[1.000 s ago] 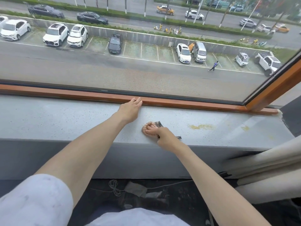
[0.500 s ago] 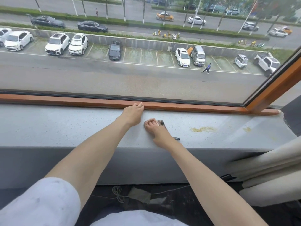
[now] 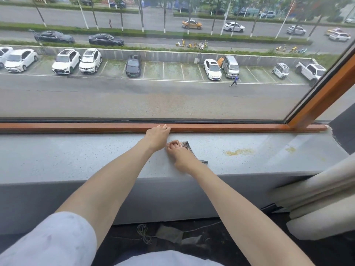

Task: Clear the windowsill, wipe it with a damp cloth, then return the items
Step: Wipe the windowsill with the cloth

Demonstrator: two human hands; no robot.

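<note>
At the middle of the windowsill [image 3: 76,156], seen from the head camera, the person leans in with both arms stretched out. Their left hand [image 3: 156,137] lies at the back edge, its fingers fairly straight and resting on the wooden frame [image 3: 76,127], holding nothing. Just beside it, the right hand [image 3: 181,156] presses a dark checked cloth [image 3: 187,145] flat onto the sill, fingers curled down over it. No items stand on the sill, so I'd judge the clearing done and the wiping under way. A yellowish stain [image 3: 239,152] lies toward the right end, well apart from the cloth, with a smaller mark [image 3: 290,149] nearer the right corner by the curtain [image 3: 317,198]; those look unwiped. Returning the items is left to do, and none of them show here.
</note>
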